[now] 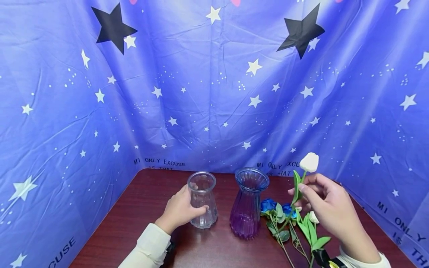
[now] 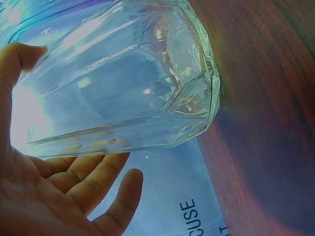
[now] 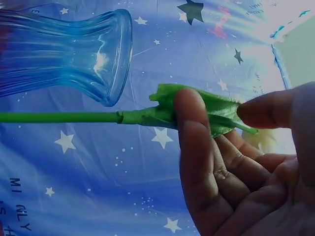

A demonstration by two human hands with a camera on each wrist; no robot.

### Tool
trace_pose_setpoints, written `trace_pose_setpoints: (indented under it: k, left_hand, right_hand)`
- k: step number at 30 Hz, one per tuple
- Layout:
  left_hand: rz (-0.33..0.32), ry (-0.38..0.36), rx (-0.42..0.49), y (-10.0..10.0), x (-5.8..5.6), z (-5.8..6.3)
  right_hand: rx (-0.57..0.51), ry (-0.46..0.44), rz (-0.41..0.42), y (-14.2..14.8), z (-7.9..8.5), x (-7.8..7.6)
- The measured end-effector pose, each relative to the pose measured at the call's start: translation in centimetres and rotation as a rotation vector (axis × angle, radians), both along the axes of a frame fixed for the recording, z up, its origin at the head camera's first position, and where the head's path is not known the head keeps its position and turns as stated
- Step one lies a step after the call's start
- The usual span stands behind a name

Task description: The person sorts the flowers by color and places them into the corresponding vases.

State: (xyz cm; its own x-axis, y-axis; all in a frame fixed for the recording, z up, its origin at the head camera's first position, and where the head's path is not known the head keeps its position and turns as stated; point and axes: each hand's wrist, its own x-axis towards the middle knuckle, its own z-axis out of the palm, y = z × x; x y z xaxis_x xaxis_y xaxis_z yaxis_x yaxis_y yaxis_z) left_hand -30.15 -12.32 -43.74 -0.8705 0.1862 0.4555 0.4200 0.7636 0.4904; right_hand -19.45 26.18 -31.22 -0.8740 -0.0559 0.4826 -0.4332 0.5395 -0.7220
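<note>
My left hand (image 1: 178, 209) grips a clear glass vase (image 1: 208, 216) that stands upright on the table, thumb across the front and fingers round the far side. In the left wrist view, the vase's faceted base (image 2: 189, 59) shows close to the wood. My right hand (image 1: 331, 208) pinches a white artificial tulip (image 1: 309, 162) by its leaf and stem below the bloom, raised beside a ribbed blue-and-purple glass vase (image 1: 245, 212). The right wrist view shows fingertips on the green leaf (image 3: 167, 98), with the bare stem (image 3: 59, 117) running past the blue vase's rim (image 3: 123, 54).
Blue artificial roses (image 1: 268, 206) and another white tulip (image 1: 314, 217) lie on the table right of the coloured vase, below my right hand. The dark red wooden table (image 1: 120, 223) is enclosed by a blue star-patterned cloth (image 1: 187, 93) at the back and sides.
</note>
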Motion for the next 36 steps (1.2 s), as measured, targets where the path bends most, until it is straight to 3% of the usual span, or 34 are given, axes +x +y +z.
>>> trace_pose_setpoints:
  k: [5, 12, 24, 30, 36]
  left_hand:
    - [0.001, 0.0, -0.001, 0.0, 0.0, 0.1]
    - [0.006, -0.005, -0.007, -0.1, 0.1, 0.1]
    - [-0.013, -0.002, -0.002, 0.0, -0.1, 0.1]
    - [-0.013, 0.0, -0.01, 0.0, -0.2, -0.2]
    - [-0.006, 0.003, -0.007, 0.0, -0.3, -0.3]
  right_hand:
    - [-0.008, 0.037, 0.044, -0.1, 0.0, 0.2]
    - [0.121, 0.062, -0.119, -0.4, 0.3, 0.8]
    - [0.171, 0.087, -0.18, -0.3, 0.8, 1.8]
    - [0.16, 0.071, -0.132, -0.4, 0.9, 2.1]
    - [0.179, 0.14, -0.143, -0.7, 1.3, 2.0]
